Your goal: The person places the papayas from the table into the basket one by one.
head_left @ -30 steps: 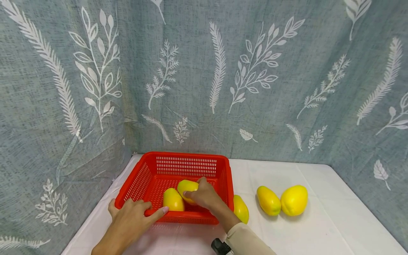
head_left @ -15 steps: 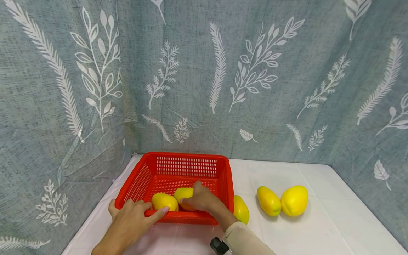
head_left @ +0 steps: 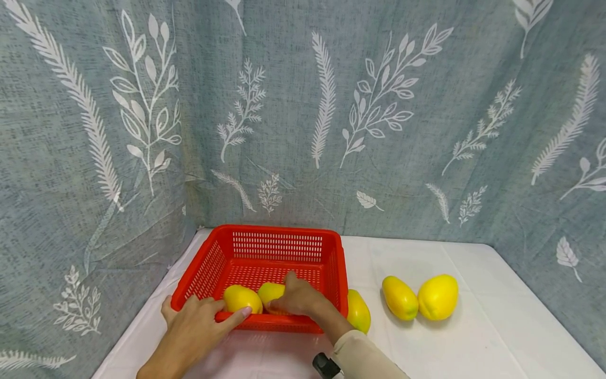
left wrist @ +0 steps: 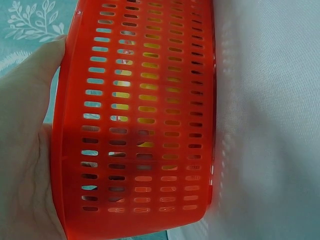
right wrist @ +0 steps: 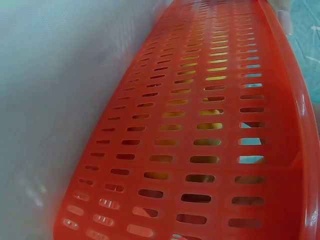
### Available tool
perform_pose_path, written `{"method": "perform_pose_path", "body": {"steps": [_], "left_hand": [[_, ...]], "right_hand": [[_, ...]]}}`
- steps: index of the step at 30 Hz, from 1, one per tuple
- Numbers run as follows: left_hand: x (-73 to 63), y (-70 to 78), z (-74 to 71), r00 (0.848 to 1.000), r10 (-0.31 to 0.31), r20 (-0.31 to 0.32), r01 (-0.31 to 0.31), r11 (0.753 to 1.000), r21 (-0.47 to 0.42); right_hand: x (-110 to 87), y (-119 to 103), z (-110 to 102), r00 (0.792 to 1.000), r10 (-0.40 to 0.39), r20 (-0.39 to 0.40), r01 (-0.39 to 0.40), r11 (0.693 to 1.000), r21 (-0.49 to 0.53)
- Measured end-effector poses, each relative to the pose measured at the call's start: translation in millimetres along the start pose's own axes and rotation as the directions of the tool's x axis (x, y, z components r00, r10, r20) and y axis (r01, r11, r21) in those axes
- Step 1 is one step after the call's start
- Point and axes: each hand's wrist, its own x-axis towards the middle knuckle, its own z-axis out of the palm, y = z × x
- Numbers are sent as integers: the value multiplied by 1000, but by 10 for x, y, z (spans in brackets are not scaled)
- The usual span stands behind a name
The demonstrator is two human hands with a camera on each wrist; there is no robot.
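My left hand [head_left: 189,323] grips the front left corner of a red plastic basket [head_left: 279,230], with the thumb along the front rim. In the left wrist view, that hand [left wrist: 25,125] lies against the rim of the basket [left wrist: 135,220]. Inside, near the front wall, one yellow mango [head_left: 241,298] lies on its side close to my left fingers. Beside it, my right hand [head_left: 298,297] reaches over the front rim and holds a second yellow mango [head_left: 270,291], partly hidden by the fingers. Through the slots of the basket [right wrist: 280,150], the right wrist view shows patches of yellow.
A third mango [head_left: 358,310] lies just outside the basket's right side. Farther right, an orange-tinged mango [head_left: 400,298] touches a larger yellow fruit [head_left: 438,297] on the white tablecloth [head_left: 478,337]. A grey-blue leaf-patterned curtain [head_left: 293,131] stands behind and at both sides.
The left mango in the basket has turned from upright to lying sideways and shifted left. My right hand has lowered its mango toward the front wall. The left hand stays on the rim.
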Motion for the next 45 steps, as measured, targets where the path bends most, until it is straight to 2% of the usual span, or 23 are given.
{"method": "perform_pose_path", "body": {"steps": [15, 22, 32, 40, 45], "left_hand": [[-9, -1, 20, 1000, 0, -10, 0, 1000, -1], [-19, 4, 2, 999, 14, -30, -14, 1000, 5], [13, 10, -3, 1000, -12, 3, 12, 1000, 15], [25, 11, -2, 1000, -20, 17, 20, 1000, 6], [18, 14, -4, 1000, -3, -2, 3, 1000, 2]], "right_hand": [[-5, 39, -12, 1000, -29, 3, 29, 999, 41], [-7, 38, -8, 997, -56, -46, 59, 996, 60], [-15, 41, 6, 995, -49, -91, 56, 996, 71], [-45, 68, -20, 989, -85, -124, 100, 988, 119], [-73, 106, -68, 983, -123, -135, 144, 976, 165]]}}
